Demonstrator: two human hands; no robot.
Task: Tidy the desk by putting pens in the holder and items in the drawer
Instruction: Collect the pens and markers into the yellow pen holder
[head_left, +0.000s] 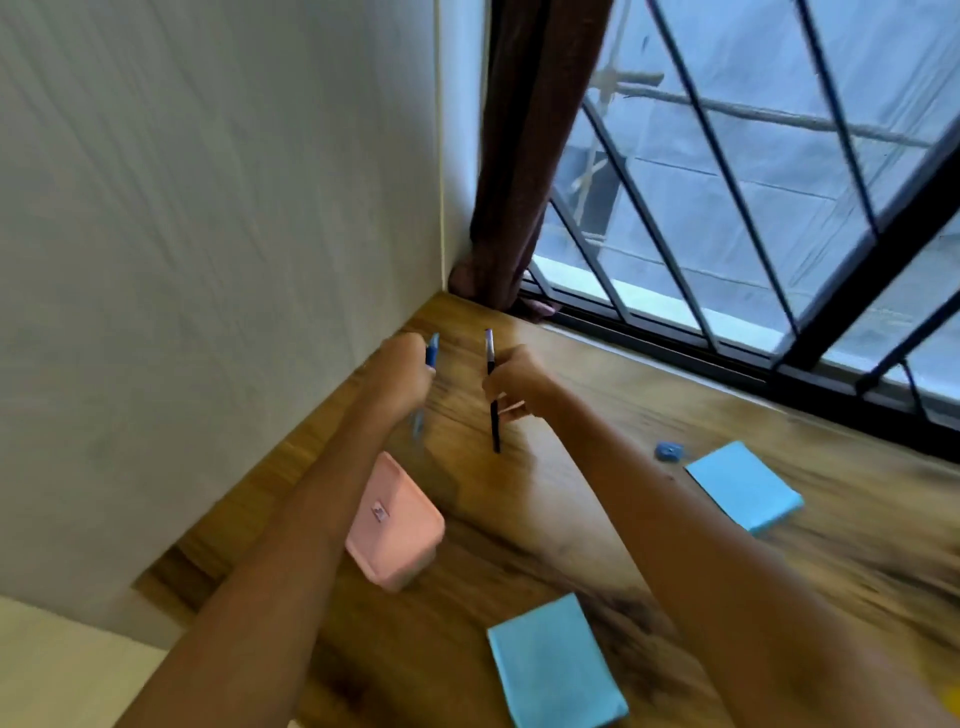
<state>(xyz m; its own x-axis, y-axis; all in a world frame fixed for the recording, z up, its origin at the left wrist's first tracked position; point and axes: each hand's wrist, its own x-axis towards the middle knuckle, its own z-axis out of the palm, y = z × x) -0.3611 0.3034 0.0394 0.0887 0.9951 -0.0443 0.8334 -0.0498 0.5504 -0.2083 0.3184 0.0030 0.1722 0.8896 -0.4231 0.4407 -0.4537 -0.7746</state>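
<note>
My left hand (402, 371) grips a blue pen (431, 351) held upright above the wooden desk (597, 395); the pen's clear lower end shows blurred below the fist. My right hand (514, 387) pinches a dark pen (491, 395) that also stands nearly upright, its tip pointing down at the desk. Both hands are raised near the desk's far left corner. A pink box-shaped container (392, 530) lies on the desk under my left forearm. No drawer is visible.
Two light blue note pads lie on the desk, one at the front (556, 660) and one at the right (743, 486). A small blue object (667, 451) sits beside the right pad. A white wall runs along the left, a barred window and brown curtain (519, 156) behind.
</note>
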